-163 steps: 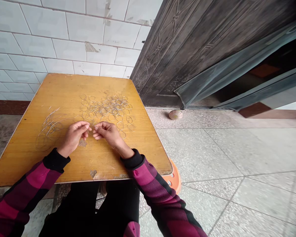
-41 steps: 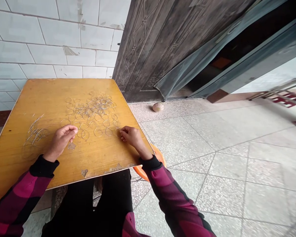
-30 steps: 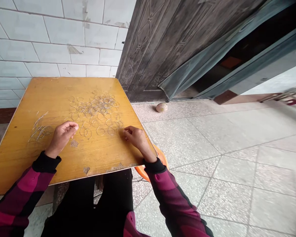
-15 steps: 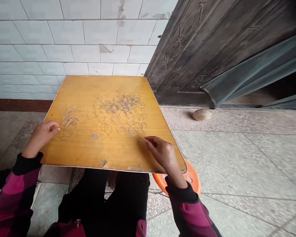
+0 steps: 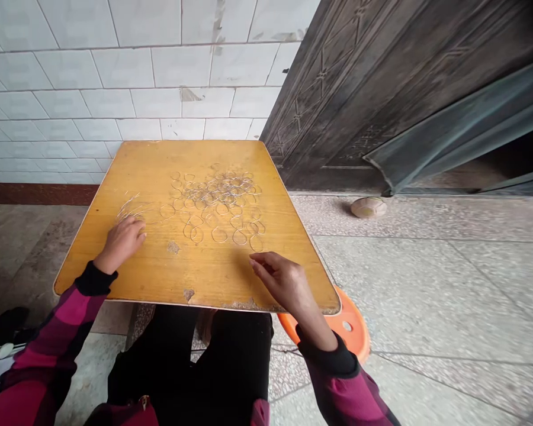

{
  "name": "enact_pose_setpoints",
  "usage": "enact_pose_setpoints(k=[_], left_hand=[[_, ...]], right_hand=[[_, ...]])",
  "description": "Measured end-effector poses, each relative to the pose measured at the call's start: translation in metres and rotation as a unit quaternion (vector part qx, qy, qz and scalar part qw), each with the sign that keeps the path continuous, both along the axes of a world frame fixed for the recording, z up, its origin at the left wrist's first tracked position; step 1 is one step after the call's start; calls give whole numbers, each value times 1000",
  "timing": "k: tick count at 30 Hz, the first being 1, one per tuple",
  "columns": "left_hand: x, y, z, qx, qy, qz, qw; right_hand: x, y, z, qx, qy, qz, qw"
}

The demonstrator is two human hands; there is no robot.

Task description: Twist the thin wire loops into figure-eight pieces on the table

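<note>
My left hand lies over a bunch of thin metal wires at the left of the table; its fingertips touch the near end of them, thumb apart from the fingers. Just above the front part of the table, my right hand is half curled, with a small gap between thumb and forefinger and nothing visible in it. Beyond its fingertips rests a wire ring. Many more rings form a loose, overlapping pile in the middle of the table.
The yellow wooden table has chipped patches near its front edge. An orange stool stands under its right corner. Behind are a white tiled wall and a dark carved door. A pale rounded object lies on the floor.
My left hand has moved right and forward onto the wires. The right hand has drawn back slightly to the left, leaving the ring it touched on the table.
</note>
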State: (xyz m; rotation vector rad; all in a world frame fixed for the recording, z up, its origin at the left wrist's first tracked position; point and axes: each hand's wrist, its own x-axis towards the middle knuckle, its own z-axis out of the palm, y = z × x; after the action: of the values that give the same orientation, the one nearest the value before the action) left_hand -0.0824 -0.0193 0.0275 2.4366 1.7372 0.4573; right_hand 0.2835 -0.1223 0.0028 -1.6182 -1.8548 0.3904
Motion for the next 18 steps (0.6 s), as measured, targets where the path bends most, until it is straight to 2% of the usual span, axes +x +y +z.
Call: enact_pose_setpoints(k=[3, 6, 11, 15, 18], left_hand=[[24, 18, -2, 12, 90, -5, 996], [41, 37, -5, 5, 128, -20, 992], [46, 58, -6, -19, 141, -32, 989], [33, 61, 0, 18, 47, -36, 998], [23, 58, 7, 26, -123, -10, 992]], right_hand=[[-4, -1, -1, -2, -2, 16, 1000], [-6, -2, 0, -5, -10, 25, 1000], [-5, -3, 2, -11, -21, 31, 999], [-6, -1, 4, -14, -22, 36, 999], [-7, 3, 7, -12, -26, 41, 999]])
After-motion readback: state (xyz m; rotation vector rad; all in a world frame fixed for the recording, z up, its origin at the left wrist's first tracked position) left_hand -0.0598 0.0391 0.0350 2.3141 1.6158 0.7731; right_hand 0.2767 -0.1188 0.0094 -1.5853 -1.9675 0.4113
